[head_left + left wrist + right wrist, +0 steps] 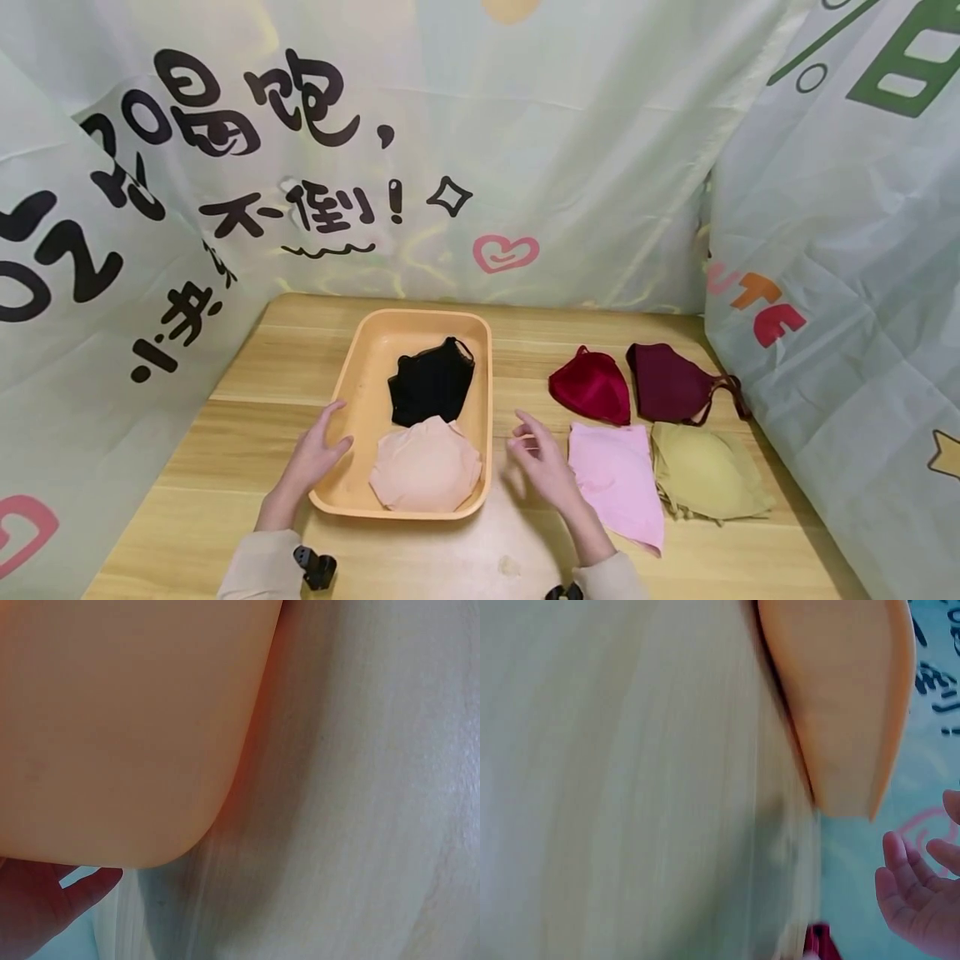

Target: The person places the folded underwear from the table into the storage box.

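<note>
My left hand [321,454] is at the left rim of an orange plastic tray [352,400], thumb and index finger spread apart. In the left wrist view the fingers [94,889] show beyond the tray's edge; whether they touch it I cannot tell. Inside the tray lie a folded black bra [433,383] and, nearer me, a folded pale peach bra [426,467]. To the tray's right, my right hand [546,467] hovers over the table holding nothing, fingers loosely bent and apart. It is between the tray and a folded pink garment [611,479].
Right of the pink garment lies a folded olive-yellow bra [708,471]. Behind these two are a red bra [592,387] and a maroon bra [671,383] with a dark strap. Printed cloth [600,167] hangs round the wooden table [247,417] at the back and sides.
</note>
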Demonstrator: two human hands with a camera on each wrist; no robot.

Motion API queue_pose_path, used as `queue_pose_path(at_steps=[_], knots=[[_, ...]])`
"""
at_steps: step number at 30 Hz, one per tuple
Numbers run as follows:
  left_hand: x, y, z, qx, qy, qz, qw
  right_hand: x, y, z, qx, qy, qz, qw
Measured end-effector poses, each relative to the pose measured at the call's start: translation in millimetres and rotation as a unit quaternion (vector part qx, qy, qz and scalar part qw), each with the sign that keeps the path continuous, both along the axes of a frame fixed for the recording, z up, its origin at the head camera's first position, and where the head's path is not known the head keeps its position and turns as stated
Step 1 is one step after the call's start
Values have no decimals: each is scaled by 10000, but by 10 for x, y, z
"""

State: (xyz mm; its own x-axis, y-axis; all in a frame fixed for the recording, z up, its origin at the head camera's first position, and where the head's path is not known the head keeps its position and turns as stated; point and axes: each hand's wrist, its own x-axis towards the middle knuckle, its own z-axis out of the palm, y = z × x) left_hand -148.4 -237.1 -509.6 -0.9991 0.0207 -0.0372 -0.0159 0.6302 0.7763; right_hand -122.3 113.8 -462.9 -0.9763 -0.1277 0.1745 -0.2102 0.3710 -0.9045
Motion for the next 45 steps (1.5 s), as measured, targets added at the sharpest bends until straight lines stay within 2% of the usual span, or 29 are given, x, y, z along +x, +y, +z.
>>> queue_pose_path(at_steps=[7, 13, 19, 25, 31, 38, 45], knots=[[-5, 4, -13, -34, 82, 18, 10000, -76, 552, -307, 687, -90, -642, 9955], [-10, 1, -21, 30, 31, 9, 10000, -15, 837, -344, 1096, -45, -1373, 9844], [-18, 3, -22, 29, 30, 16, 10000, 52, 974, -360, 1413, -568, -1874, 9704], [-17, 8, -21, 88, 13, -4, 10000, 98, 1103, -361, 2143, -1287, -1605, 9548], [-23, 2, -17, -38, 14, 9, 10000, 101, 1187, -333, 2039, -1679, -1287, 9559], [-24, -4, -18, -68, 38, 1, 10000, 122, 1300, -327, 2614, -1970, -1071, 9388], [-31, -8, -29, -167, 108, -18, 9998, 105, 1310, -286, 2638, -2391, -839, 9307]])
